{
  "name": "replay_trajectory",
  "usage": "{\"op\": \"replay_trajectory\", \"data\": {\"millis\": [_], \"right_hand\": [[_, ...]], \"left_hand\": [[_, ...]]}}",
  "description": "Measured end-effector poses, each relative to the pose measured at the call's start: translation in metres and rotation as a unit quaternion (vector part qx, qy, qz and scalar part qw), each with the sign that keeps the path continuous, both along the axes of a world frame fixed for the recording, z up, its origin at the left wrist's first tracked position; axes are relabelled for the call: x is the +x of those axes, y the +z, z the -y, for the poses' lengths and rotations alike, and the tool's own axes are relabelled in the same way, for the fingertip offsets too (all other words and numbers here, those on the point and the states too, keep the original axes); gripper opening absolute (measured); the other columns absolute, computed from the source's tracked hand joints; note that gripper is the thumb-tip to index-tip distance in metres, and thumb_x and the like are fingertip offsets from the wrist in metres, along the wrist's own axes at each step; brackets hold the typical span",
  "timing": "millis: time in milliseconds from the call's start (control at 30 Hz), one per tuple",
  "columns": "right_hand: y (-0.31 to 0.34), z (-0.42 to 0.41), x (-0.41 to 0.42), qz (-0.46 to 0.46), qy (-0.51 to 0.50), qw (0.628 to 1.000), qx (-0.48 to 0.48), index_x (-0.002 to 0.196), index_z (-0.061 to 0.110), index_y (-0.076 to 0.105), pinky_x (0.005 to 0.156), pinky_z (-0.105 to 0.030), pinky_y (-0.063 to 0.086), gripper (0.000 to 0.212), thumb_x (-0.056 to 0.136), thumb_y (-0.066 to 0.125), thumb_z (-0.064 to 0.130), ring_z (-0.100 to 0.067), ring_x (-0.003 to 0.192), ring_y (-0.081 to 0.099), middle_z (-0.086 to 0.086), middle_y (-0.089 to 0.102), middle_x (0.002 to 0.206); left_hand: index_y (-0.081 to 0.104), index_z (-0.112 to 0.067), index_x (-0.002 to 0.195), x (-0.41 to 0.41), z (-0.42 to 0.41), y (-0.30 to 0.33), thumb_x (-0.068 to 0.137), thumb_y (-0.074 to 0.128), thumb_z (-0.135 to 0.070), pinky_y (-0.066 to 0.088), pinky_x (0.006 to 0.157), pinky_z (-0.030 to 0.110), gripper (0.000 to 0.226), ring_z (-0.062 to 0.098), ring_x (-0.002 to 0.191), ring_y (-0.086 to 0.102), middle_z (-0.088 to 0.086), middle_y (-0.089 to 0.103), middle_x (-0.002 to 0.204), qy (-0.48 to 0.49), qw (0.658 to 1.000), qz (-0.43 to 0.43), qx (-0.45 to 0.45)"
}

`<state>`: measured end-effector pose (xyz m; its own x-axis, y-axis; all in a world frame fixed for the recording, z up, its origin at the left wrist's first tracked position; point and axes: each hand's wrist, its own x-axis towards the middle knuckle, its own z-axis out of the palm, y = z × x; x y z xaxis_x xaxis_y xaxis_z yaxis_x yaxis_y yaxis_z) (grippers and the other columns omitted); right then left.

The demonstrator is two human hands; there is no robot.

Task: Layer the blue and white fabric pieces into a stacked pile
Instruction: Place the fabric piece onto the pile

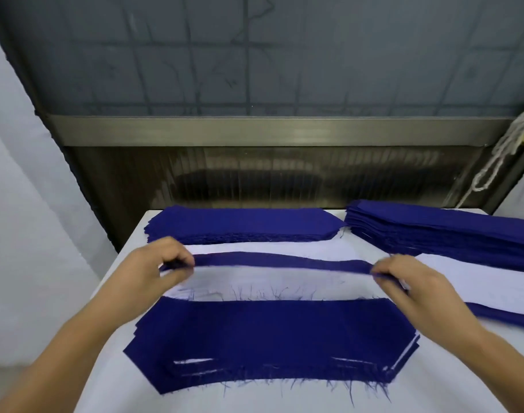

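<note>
A blue fabric piece (278, 260) hangs stretched between my hands above the table, seen almost edge-on. My left hand (162, 265) pinches its left end and my right hand (403, 275) pinches its right end. Below it lies a white fabric piece (254, 283) with frayed threads along its near edge. Nearer to me sits a layered pile of blue and white pieces (266, 338), blue on top. A stack of blue pieces (242, 223) lies at the back centre. Another blue stack (445, 231) lies at the back right.
The white-covered table (111, 377) drops off at its left edge. More white fabric over a blue layer (493, 290) lies at the right. A metal ledge (254, 129) and wall rise behind the table. A white rope (505, 147) hangs at the right.
</note>
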<state>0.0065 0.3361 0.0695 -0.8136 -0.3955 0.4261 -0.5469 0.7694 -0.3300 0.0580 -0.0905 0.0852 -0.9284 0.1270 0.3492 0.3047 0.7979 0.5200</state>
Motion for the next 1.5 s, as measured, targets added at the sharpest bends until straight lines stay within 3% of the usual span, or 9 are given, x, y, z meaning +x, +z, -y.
{"op": "replay_trajectory", "data": {"millis": [267, 567, 667, 733, 933, 1167, 1267, 1333, 1500], "right_hand": [[-0.073, -0.014, 0.036, -0.004, 0.074, 0.993, 0.087, 0.087, 0.017, 0.076, 0.081, -0.019, 0.046, 0.047, 0.05, 0.09, -0.006, -0.002, 0.092, 0.057, 0.01, 0.07, 0.096], [-0.071, -0.018, 0.038, 0.023, 0.096, 0.991, 0.093, 0.088, 0.019, 0.078, 0.079, -0.019, 0.049, 0.037, 0.057, 0.089, 0.0, -0.004, 0.09, 0.063, 0.011, 0.069, 0.099], [-0.063, -0.017, 0.038, 0.055, 0.093, 0.991, 0.084, 0.092, 0.027, 0.075, 0.083, -0.014, 0.046, 0.012, 0.08, 0.074, 0.031, 0.005, 0.095, 0.058, 0.019, 0.065, 0.103], [-0.06, -0.01, 0.037, 0.074, 0.081, 0.992, 0.057, 0.091, 0.032, 0.072, 0.083, -0.011, 0.043, 0.019, 0.09, 0.058, 0.044, 0.008, 0.095, 0.056, 0.026, 0.061, 0.101], [-0.066, 0.007, 0.019, 0.093, 0.063, 0.989, 0.1, 0.087, 0.03, 0.061, 0.076, -0.01, 0.038, 0.006, 0.091, 0.063, 0.033, 0.005, 0.082, 0.048, 0.024, 0.051, 0.087], [-0.048, -0.005, -0.024, 0.132, 0.002, 0.983, 0.128, 0.079, 0.037, 0.051, 0.068, -0.014, 0.041, 0.019, 0.093, 0.06, 0.029, 0.0, 0.077, 0.051, 0.019, 0.052, 0.081], [-0.044, 0.025, -0.054, 0.103, 0.022, 0.993, 0.057, 0.095, 0.032, 0.058, 0.078, -0.016, 0.042, 0.001, 0.094, 0.058, 0.031, 0.0, 0.09, 0.05, 0.02, 0.052, 0.095], [-0.045, 0.046, -0.076, 0.11, 0.043, 0.992, 0.051, 0.104, 0.03, 0.057, 0.083, -0.017, 0.041, 0.01, 0.095, 0.056, 0.035, -0.001, 0.095, 0.047, 0.019, 0.05, 0.101], [-0.056, 0.067, -0.108, 0.15, 0.067, 0.98, 0.108, 0.094, 0.039, 0.048, 0.079, -0.015, 0.029, 0.009, 0.094, 0.053, 0.046, 0.005, 0.091, 0.04, 0.022, 0.045, 0.092]], "left_hand": [[0.064, -0.035, 0.08, 0.042, -0.01, -0.072, 0.077, 0.075, -0.008, 0.046, 0.081, 0.021, 0.03, 0.0, 0.092, 0.055, -0.024, 0.058, 0.093, -0.063, 0.991, 0.101, -0.06], [0.065, -0.035, 0.081, 0.046, -0.007, -0.074, 0.075, 0.068, -0.015, 0.045, 0.079, 0.02, 0.021, -0.001, 0.092, 0.053, -0.027, 0.058, 0.094, -0.075, 0.985, 0.123, -0.094], [0.063, -0.041, 0.083, 0.044, -0.006, -0.07, 0.078, 0.063, -0.047, 0.045, 0.079, 0.018, 0.008, 0.001, 0.094, 0.055, -0.025, 0.058, 0.098, -0.09, 0.98, 0.16, -0.078], [0.063, -0.042, 0.081, 0.038, -0.011, -0.069, 0.081, 0.056, -0.059, 0.045, 0.077, 0.016, 0.019, 0.002, 0.092, 0.056, -0.023, 0.06, 0.094, -0.081, 0.981, 0.163, -0.068], [0.056, -0.039, 0.08, 0.017, -0.03, -0.076, 0.084, 0.065, -0.044, 0.046, 0.076, 0.016, 0.011, -0.002, 0.088, 0.053, -0.025, 0.055, 0.093, -0.084, 0.974, 0.185, -0.098], [0.059, -0.035, 0.077, -0.016, -0.011, -0.054, 0.083, 0.065, -0.045, 0.047, 0.072, 0.016, 0.013, -0.002, 0.081, 0.053, -0.02, 0.056, 0.085, -0.021, 0.959, 0.223, -0.174], [0.06, -0.036, 0.085, -0.048, -0.049, -0.048, 0.09, 0.062, -0.034, 0.046, 0.078, 0.016, 0.005, 0.0, 0.087, 0.052, -0.019, 0.055, 0.092, -0.015, 0.983, 0.13, -0.126], [0.064, -0.03, 0.093, -0.07, -0.076, -0.047, 0.091, 0.061, -0.029, 0.045, 0.082, 0.016, 0.004, -0.001, 0.09, 0.052, -0.018, 0.055, 0.095, -0.026, 0.991, 0.1, -0.085], [0.065, -0.025, 0.101, -0.11, -0.113, -0.057, 0.09, 0.065, -0.027, 0.047, 0.084, 0.019, 0.011, 0.004, 0.092, 0.055, -0.011, 0.057, 0.098, -0.043, 0.987, 0.154, 0.009]]}}
